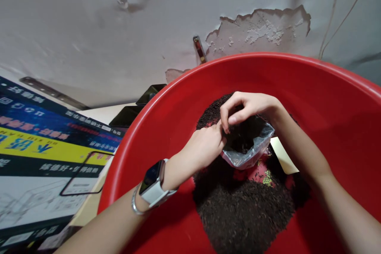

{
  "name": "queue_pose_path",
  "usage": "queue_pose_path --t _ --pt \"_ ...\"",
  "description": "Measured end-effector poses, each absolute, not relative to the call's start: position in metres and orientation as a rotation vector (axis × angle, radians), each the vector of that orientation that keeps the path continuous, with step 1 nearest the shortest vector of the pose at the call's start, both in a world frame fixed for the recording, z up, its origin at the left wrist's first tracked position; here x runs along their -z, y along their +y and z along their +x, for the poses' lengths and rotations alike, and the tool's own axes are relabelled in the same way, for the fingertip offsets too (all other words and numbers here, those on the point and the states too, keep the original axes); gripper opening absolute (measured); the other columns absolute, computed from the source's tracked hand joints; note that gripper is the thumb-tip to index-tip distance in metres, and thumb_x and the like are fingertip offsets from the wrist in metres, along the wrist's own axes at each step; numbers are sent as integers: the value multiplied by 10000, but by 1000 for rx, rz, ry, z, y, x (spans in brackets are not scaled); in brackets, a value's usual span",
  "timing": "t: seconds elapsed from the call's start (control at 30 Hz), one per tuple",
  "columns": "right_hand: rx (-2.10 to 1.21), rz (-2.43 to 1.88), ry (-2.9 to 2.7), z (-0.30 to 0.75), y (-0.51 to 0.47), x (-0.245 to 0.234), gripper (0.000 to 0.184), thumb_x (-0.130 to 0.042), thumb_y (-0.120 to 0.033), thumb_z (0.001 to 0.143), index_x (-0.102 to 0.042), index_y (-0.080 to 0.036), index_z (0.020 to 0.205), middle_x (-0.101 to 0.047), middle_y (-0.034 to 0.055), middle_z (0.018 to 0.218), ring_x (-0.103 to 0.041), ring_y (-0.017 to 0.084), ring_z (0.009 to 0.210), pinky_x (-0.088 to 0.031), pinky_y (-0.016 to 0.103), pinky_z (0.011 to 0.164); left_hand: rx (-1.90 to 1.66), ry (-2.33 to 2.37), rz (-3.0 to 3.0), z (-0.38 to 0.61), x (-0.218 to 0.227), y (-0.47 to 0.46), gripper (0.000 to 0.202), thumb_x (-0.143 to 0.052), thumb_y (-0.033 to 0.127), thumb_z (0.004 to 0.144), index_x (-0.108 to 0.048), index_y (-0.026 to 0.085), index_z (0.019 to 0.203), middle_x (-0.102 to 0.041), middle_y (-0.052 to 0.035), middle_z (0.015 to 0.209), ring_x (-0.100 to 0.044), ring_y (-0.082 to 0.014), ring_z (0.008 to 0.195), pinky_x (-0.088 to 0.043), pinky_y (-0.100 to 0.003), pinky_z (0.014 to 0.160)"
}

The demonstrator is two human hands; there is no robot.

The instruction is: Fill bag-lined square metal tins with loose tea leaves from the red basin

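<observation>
A big red plastic basin fills the view, with a heap of dark loose granules in its bottom. A small foil-lined pouch stands open in the heap, part full of the dark stuff. My left hand, with a white smartwatch and a bangle on the wrist, is closed on the pouch's left rim. My right hand pinches the pouch's upper rim with curled fingers. A pale card lies beside the pouch under my right forearm.
A printed cardboard box in blue and yellow lies to the left of the basin. Two dark flat items rest on a pale surface behind it. The wall beyond has peeling plaster.
</observation>
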State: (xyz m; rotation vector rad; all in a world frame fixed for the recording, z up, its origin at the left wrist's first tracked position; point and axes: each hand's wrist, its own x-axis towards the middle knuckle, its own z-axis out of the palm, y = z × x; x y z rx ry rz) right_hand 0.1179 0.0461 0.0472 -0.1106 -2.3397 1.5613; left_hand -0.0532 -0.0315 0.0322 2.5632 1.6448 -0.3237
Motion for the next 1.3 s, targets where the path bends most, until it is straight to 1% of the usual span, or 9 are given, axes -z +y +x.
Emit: queue_pose_path --t 0.13,0.27,0.37,0.43,0.57,0.77,0.97,1.13,1.3 --pt "-1579 -43 -2336 129 58 -41 374 -666 -445 777 -699 -98 912 -705 92 938 -643 185 936 -459 292 887 355 1660 2574 -53 -32 -32 409 -333 212 909 -460 131 1290 -680 -115 1054 -678 -273 895 -527 -372 734" --pt "-1469 -349 -2030 142 80 -22 491 -518 -561 844 -675 -112 962 -690 110 1015 -642 195 955 -478 334 893 434 1701 2569 -51 -32 -32 514 -304 226 934 -308 84 1429 -637 -153 1187 -653 -283 1002 -520 -387 791" --pt "-1134 -1146 -2067 151 102 2 387 -432 -438 922 -641 -166 1101 -650 83 1150 -609 171 1046 -461 309 927 462 1699 2579 -50 -33 -32 517 -306 223 940 -303 76 1435 -625 -163 1213 -648 -285 1022 -520 -392 801" --pt "-804 -1827 -2065 156 114 22 358 -522 -390 888 -616 -199 1175 -601 90 1240 -554 214 1145 -425 363 983 473 1706 2585 -49 -33 -32 514 -311 224 939 -309 74 1431 -630 -160 1208 -655 -287 1002 -524 -398 791" --pt "-470 -2492 -1749 159 120 67 580 -596 -371 842 -477 -84 1332 -459 273 1327 -422 433 1236 -378 630 913 455 1696 2593 -49 -33 -33 503 -304 229 943 -322 70 1419 -636 -149 1200 -658 -287 990 -529 -401 787" --pt "-154 -2401 -1769 150 116 111 738 -406 -584 890 -291 -114 1446 -404 263 1347 -404 399 1231 -401 528 931 455 1711 2567 -49 -33 -33 491 -314 234 941 -342 75 1404 -657 -141 1155 -662 -288 978 -529 -398 777" --pt "-204 -2118 -1999 152 125 125 895 -449 -684 816 -183 -149 1483 -356 239 1392 -386 395 1247 -332 528 998 438 1702 2571 -50 -33 -34 498 -314 234 939 -336 68 1408 -651 -146 1162 -663 -288 969 -525 -400 772" --pt "-324 -2016 -2002 154 124 122 862 -554 -599 796 -250 -134 1455 -373 231 1382 -354 377 1286 -341 473 1013 461 1701 2576 -48 -34 -33 516 -308 234 941 -306 62 1427 -629 -156 1208 -656 -292 990 -525 -406 783" --pt "-530 -1978 -1892 150 118 114 701 -615 -505 773 -421 -144 1342 -540 218 1235 -547 348 1117 -427 432 920 470 1699 2570 -48 -34 -33 514 -301 234 943 -305 63 1428 -627 -154 1213 -656 -289 988 -525 -406 784"
